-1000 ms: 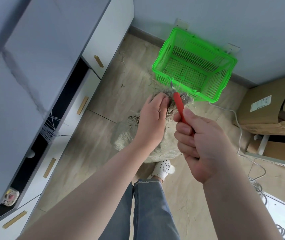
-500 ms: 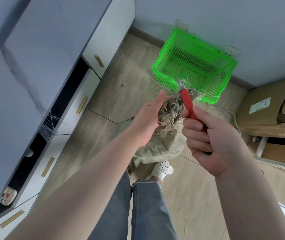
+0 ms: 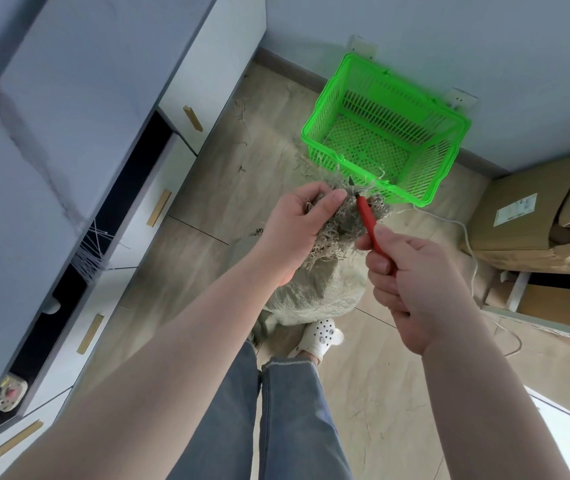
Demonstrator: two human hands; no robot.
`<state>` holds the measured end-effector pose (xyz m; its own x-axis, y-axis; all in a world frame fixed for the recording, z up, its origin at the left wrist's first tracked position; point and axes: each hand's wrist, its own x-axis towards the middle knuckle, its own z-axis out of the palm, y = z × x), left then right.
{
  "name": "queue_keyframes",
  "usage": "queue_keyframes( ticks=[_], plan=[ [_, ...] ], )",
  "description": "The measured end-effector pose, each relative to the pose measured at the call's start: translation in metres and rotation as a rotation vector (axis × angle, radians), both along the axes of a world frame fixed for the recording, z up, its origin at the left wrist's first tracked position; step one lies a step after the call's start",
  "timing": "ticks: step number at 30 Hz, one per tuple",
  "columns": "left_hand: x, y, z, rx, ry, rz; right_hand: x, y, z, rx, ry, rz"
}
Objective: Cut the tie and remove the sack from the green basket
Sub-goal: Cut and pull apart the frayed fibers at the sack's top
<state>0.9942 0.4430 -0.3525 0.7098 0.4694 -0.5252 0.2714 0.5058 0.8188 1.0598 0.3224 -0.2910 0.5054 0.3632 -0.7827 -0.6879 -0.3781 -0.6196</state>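
A pale woven sack (image 3: 314,296) hangs in the air above the floor, outside the green basket (image 3: 446,123). My left hand (image 3: 297,226) grips its frayed, bunched neck (image 3: 342,223). My right hand (image 3: 411,282) holds a red-handled knife (image 3: 368,221). The knife's small blade pokes into the fibres at the top of the neck. The tie itself cannot be made out among the frayed strands. The basket stands on the floor by the wall with only a few loose fibres inside.
White cabinets with drawers (image 3: 159,209) line the left side. Cardboard boxes (image 3: 525,220) are stacked at the right, with a white cable (image 3: 467,237) trailing across the floor. My leg and white clog (image 3: 321,336) stand directly under the sack.
The sack has been lifted higher off the floor. My left hand has shifted from covering the neck to gripping it from the side, and the knife now works at its top.
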Motion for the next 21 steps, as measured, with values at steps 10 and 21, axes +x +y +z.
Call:
queue_keyframes(
  ticks=[10,21],
  plan=[
    [-0.003,-0.008,-0.009,-0.036,-0.082,-0.029,0.001,0.004,0.007,0.050,0.032,0.019],
    [-0.001,-0.005,-0.004,-0.069,-0.018,-0.088,0.007,-0.002,0.009,0.107,0.231,-0.059]
  ],
)
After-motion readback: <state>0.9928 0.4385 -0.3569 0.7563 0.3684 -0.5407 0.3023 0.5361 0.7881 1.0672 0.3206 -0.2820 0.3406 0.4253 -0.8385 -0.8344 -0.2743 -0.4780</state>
